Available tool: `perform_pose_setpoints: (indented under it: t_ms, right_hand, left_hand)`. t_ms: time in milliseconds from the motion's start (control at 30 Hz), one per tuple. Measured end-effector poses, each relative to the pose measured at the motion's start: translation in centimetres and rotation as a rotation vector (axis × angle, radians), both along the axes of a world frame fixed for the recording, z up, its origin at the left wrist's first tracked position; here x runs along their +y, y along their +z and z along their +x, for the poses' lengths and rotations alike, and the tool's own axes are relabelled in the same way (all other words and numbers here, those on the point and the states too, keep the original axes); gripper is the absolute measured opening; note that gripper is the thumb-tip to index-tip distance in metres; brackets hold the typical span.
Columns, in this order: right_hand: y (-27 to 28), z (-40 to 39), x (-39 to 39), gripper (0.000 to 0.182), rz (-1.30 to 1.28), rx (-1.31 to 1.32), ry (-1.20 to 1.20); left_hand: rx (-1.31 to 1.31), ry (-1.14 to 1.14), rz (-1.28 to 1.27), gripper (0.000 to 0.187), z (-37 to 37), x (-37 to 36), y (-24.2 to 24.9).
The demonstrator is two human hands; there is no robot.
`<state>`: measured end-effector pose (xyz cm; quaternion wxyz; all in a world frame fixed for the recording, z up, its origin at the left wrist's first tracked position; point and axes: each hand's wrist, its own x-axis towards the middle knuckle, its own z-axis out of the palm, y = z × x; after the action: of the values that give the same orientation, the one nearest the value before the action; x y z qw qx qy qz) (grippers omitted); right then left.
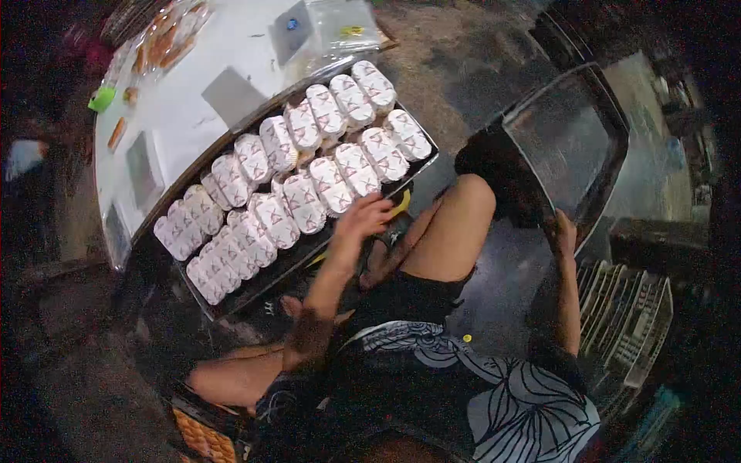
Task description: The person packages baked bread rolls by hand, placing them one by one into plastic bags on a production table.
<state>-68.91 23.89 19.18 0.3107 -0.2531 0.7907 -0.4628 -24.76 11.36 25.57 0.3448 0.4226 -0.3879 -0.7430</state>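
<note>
Two rows of white oval packets with reddish print [302, 202] lie in a dark tray [312, 251] that slants across the upper left. My left hand [363, 220] is over the tray's near edge, beside the packets of the front row; its fingers are slightly blurred and whether they touch a packet is unclear. On the right, my right hand [563, 234] grips the near edge of a second dark tray [532, 174], whose inside looks bare and greyish. That tray stands tilted beside my knee.
A white table [181, 92] with clear plastic bags [340, 27], grey squares and a green object [102, 98] is behind the packets. A pale slatted crate [625, 316] stands at the right. Orange-brown pieces [204, 438] are at the bottom left.
</note>
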Motion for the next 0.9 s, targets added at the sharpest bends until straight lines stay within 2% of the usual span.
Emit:
perform_pose_setpoints:
  t_ms: [33,67,167,233,300,367,400,467,500,533,567,633,700,733,767,833,900]
  right_hand:
    - [-1.6,-1.9,-0.6,0.037,-0.012,-0.048,0.043]
    - [-3.7,-2.8,-0.9,0.040,-0.126,0.184,0.151]
    - [-2.6,-2.8,-2.8,0.040,-0.023,0.327,0.178]
    - [-2.0,-4.5,-5.0,0.034,0.123,0.533,0.412]
    - [4.3,2.5,-10.8,0.034,-0.153,1.489,0.520]
    - [10.0,13.8,-17.4,0.032,-0.178,0.822,0.446]
    - [9.4,17.4,-20.8,0.029,-0.235,0.795,0.530]
    - [6.6,25.2,-27.7,0.027,-0.289,0.560,0.876]
    - [5.9,29.7,-30.7,0.028,-0.271,0.698,0.978]
    - [1.6,32.5,-34.4,0.029,-0.519,0.796,0.988]
    - [0.8,35.1,-37.0,0.032,-0.567,0.786,1.070]
    - [-2.1,38.5,-40.9,0.036,-0.191,0.789,1.048]
    - [-3.2,40.1,-42.8,0.039,0.055,0.885,1.136]
    - [-4.3,40.3,-42.4,0.043,-0.179,0.942,1.062]
    - [-4.1,40.6,-42.3,0.045,-0.066,0.988,1.068]
    - [-5.7,40.3,-42.5,0.044,-0.326,0.821,1.063]
    - [-5.9,40.6,-43.1,0.042,-0.223,0.721,1.040]
  left_hand:
    - [0.003,0.155,0.068,0.044,2.0,0.5,0.5]
    - [0.037,0.263,0.114,0.041,4.5,1.2,0.1]
    - [0.051,0.415,0.145,0.042,9.9,3.4,-1.8]
    - [-0.224,0.510,0.180,0.045,11.6,4.0,-2.3]
    - [-0.291,0.539,0.151,0.042,12.2,3.0,-4.6]
    - [-0.631,0.333,-0.122,0.035,11.4,-0.4,-5.7]
    - [-0.712,0.344,-0.317,0.034,10.6,-2.8,-6.7]
    - [-0.866,0.332,-0.621,0.034,8.6,-7.8,-8.0]
    - [-0.942,0.315,-0.728,0.036,7.7,-10.0,-8.1]
    - [-1.016,0.325,-0.728,0.039,7.0,-11.4,-7.8]
    - [-1.090,0.335,-0.725,0.042,6.4,-12.7,-7.5]
    - [-1.127,0.296,-0.734,0.047,6.0,-14.4,-8.3]
    - [-1.192,0.347,-0.881,0.051,6.1,-15.8,-9.2]
    - [-1.149,0.284,-0.763,0.055,6.2,-16.3,-9.7]
    - [-1.150,0.292,-0.762,0.055,6.3,-16.8,-10.1]
    - [-1.293,0.198,-0.848,0.056,6.4,-16.8,-11.2]
    - [-1.309,0.175,-0.895,0.052,6.6,-17.0,-10.6]
